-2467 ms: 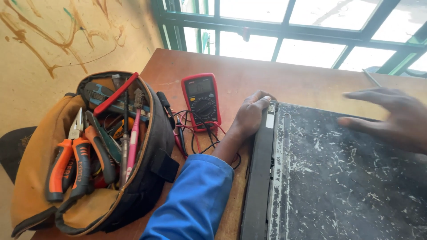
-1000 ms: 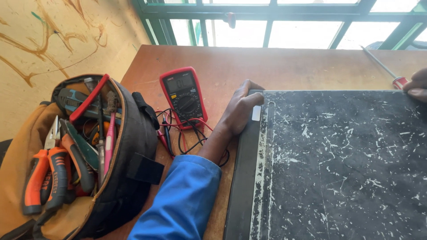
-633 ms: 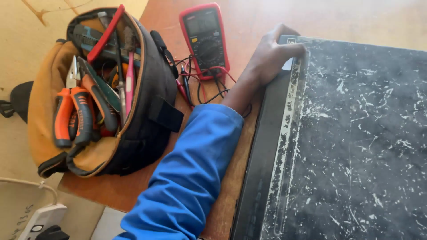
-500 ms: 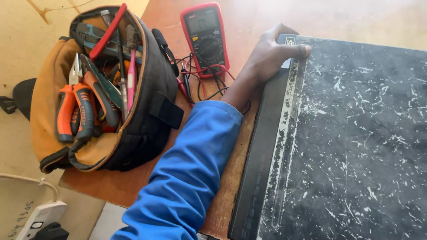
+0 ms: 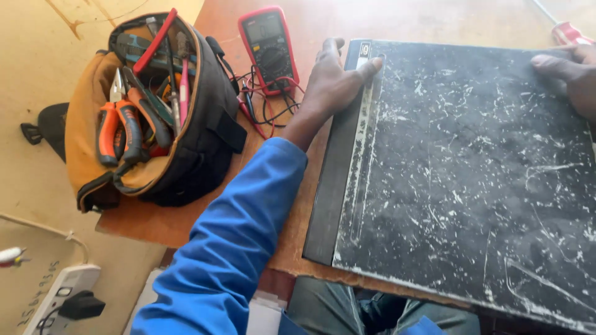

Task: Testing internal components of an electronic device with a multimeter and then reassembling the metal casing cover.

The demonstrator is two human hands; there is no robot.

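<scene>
Nearest the camera, at the bottom of the frame, the person's knees in grey trousers (image 5: 347,310) show under the edge of the wooden desk (image 5: 186,220). At the lower left, on the floor, lies a white power strip (image 5: 53,298) with a black plug (image 5: 81,305) in it.

From the bottom centre a blue sleeve (image 5: 236,248) runs up and to the right towards the middle of the frame. Filling the right half of the picture is a large flat black panel (image 5: 472,180), scratched and dusty white, lying on the desk with its near edge hanging a little over the desk's front.

The left hand (image 5: 332,84) rests at the panel's upper left corner, fingers spread flat, fingertips on the top surface and the palm against its left edge; the grip is loose, pressing rather than closed around anything. The right hand (image 5: 571,74) shows only in part at the upper right of the frame, its fingers lying flat on the panel's far right corner; whether it clasps the edge I cannot tell.

Left of the sleeve stands an open tool bag (image 5: 155,118), orange and black, with orange-handled pliers (image 5: 118,127) and other tools standing in it. Beyond the left hand, at the top centre, a red multimeter (image 5: 268,46) lies on the desk, its red and black leads (image 5: 264,108) tangled between bag and wrist. At the far upper right, a red-handled screwdriver (image 5: 568,31) lies just beyond the right hand.
</scene>
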